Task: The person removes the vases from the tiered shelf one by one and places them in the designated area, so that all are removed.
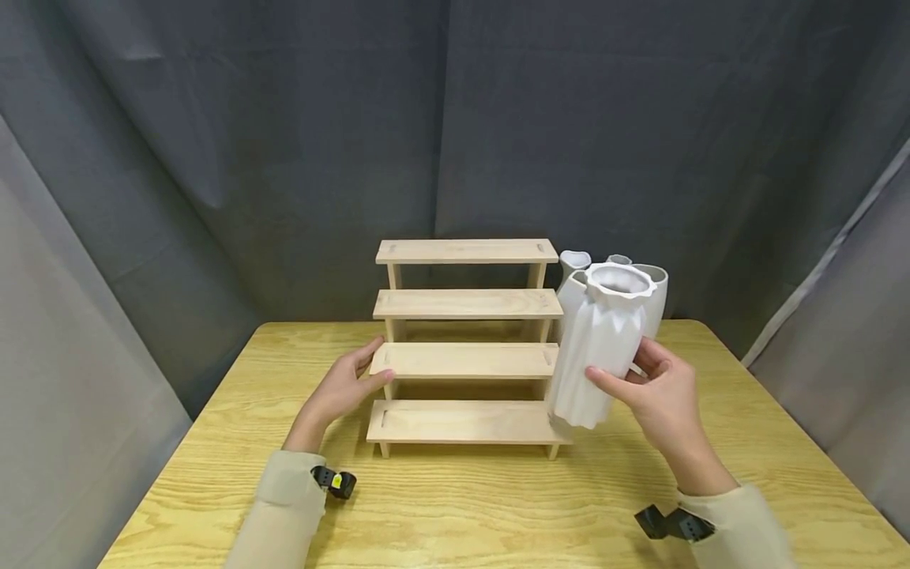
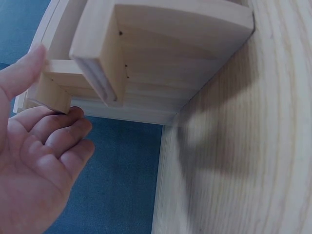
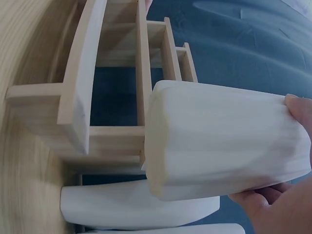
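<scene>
Fingers of right hand (image 1: 664, 395) grip ribbed white vase (image 1: 600, 348); left hand (image 1: 341, 387), relaxed, touches stepped wooden shelf (image 1: 465, 359).

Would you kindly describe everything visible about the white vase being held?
The white vase is tall, matte and ceramic-looking, with folded vertical ridges and a wavy open rim. It looks whole and empty as far as its mouth shows. The right hand grips its side, holding it slightly tilted at the right end of the wooden stepped shelf, its base near the lowest step. Other white vases stand just behind it.
</scene>
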A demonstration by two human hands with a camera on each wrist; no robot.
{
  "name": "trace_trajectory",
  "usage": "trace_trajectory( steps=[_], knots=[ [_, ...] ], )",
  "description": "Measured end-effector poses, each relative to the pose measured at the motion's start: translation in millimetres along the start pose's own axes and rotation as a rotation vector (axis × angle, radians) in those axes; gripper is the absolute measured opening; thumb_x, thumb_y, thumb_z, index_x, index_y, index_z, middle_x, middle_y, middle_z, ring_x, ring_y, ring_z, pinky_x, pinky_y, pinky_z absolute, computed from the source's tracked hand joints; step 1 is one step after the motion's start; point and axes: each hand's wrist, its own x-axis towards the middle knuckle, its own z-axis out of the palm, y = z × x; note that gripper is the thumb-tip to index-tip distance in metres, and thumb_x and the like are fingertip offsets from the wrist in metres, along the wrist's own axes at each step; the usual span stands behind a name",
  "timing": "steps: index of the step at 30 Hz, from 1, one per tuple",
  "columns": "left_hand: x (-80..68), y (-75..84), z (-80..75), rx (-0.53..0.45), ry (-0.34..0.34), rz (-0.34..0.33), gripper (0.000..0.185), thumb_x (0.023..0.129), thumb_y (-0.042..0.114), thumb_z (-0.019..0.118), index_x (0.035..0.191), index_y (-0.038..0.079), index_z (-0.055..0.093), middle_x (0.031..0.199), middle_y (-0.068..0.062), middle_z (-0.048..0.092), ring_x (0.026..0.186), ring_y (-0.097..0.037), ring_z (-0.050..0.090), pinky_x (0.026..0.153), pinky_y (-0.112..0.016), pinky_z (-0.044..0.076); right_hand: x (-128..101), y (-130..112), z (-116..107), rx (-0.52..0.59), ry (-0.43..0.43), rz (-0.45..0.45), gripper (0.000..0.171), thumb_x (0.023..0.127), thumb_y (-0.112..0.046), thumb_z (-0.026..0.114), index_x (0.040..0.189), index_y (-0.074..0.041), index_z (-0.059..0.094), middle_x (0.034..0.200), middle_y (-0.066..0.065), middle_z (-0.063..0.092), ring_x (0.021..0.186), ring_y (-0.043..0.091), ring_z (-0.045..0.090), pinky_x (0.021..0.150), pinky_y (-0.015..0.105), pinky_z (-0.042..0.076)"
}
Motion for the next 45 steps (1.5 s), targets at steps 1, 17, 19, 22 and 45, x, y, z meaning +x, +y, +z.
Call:
trace_trajectory(
  steps=[1,17,19,22,45],
  knots=[
    [0.0,-0.2,0.1,0.0,0.0,0.0,0.068,0.1,0.02,0.061,0.155,0.0,0.025,0.159,-0.02,0.022,0.143,-0.04,0.025,0.116,-0.05,0.025,-0.5,0.8,-1.1,-0.001,0.005,0.002,0.067,0.078,-0.014,0.087,0.136,-0.001,0.056,0.119,0.004,0.064,0.093,0.01,0.069,0.078,0.02,0.056],
    [0.1,-1.2,-1.3,0.004,0.003,0.0,0.068,0.1,0.021,0.061,0.154,0.0,0.026,0.159,-0.019,0.022,0.143,-0.04,0.025,0.116,-0.05,0.025,-7.9,13.9,-17.6,-0.063,0.062,0.009,0.069,0.077,-0.015,0.087,0.138,-0.002,0.056,0.12,0.005,0.065,0.094,0.007,0.068,0.077,0.019,0.056],
    [0.2,-1.2,-1.4,0.007,0.006,0.001,0.068,0.1,0.021,0.061,0.154,-0.001,0.026,0.159,-0.02,0.023,0.143,-0.039,0.026,0.116,-0.05,0.026,-7.3,16.7,-18.4,-0.068,0.069,0.007,0.069,0.077,-0.015,0.087,0.137,-0.001,0.056,0.12,0.006,0.065,0.094,0.007,0.067,0.077,0.018,0.055],
    [0.2,-0.9,-1.4,0.01,0.011,0.002,0.068,0.1,0.021,0.061,0.154,-0.001,0.026,0.159,-0.021,0.023,0.143,-0.039,0.026,0.116,-0.049,0.026,-6.0,20.6,-18.5,-0.083,0.075,0.012,0.07,0.077,-0.016,0.087,0.138,-0.001,0.056,0.123,0.01,0.064,0.096,0.007,0.066,0.077,0.017,0.055],
    [1.0,-2.1,-1.6,-0.001,0.003,-0.002,0.069,0.1,0.022,0.062,0.154,0.0,0.026,0.159,-0.019,0.022,0.144,-0.037,0.024,0.116,-0.049,0.025,15.2,63.5,-6.0,-0.097,0.121,0.098,0.075,0.076,-0.023,0.088,0.139,-0.002,0.054,0.132,0.017,0.057,0.108,0.011,0.059,0.082,0.013,0.051]
  ],
)
